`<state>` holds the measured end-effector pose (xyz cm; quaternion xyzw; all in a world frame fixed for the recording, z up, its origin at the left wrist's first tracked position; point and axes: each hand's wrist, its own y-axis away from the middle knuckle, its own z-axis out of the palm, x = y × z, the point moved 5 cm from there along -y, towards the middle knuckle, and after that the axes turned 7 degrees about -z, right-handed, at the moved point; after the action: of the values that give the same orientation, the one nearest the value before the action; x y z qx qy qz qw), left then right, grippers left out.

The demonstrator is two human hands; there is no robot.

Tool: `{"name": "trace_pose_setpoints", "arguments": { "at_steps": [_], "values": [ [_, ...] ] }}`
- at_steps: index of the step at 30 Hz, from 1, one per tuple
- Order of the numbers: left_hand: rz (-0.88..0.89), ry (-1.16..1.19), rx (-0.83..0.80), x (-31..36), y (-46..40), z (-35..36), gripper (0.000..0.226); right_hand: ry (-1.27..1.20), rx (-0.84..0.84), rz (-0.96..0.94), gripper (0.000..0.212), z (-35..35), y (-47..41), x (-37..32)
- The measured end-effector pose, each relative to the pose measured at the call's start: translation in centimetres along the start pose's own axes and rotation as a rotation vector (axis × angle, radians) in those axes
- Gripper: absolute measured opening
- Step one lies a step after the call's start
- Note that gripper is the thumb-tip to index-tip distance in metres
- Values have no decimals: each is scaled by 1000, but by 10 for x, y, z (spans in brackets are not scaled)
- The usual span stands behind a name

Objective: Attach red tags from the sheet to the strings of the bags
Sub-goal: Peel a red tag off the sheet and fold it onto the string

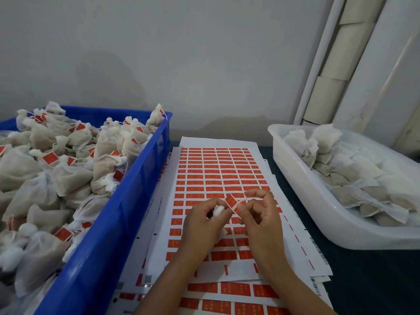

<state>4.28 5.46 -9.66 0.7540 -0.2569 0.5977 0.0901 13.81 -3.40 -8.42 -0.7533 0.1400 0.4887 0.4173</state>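
Note:
A white sheet (216, 169) printed with rows of red tags lies on the table between two bins, on top of more such sheets. Over its near half my left hand (204, 226) grips a small white bag (218, 210), mostly hidden in my fist. My right hand (261, 217) pinches a loose red tag (231, 201) between thumb and fingertips, right beside the bag's top. Both hands meet at the tag. The bag's string is too thin to make out.
A blue crate (127, 201) on the left is heaped with white bags that carry red tags. A white tub (302, 185) on the right holds bags without tags. A grey wall stands behind, with a column of cardboard rolls (336, 71) at the right.

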Motion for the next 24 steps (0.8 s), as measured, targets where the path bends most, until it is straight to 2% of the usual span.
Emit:
{"name": "trace_pose_setpoints", "arguments": {
  "at_steps": [24],
  "values": [
    [37, 31, -66, 8, 5, 1, 17, 72, 25, -22, 16, -3, -1, 0]
  ]
}}
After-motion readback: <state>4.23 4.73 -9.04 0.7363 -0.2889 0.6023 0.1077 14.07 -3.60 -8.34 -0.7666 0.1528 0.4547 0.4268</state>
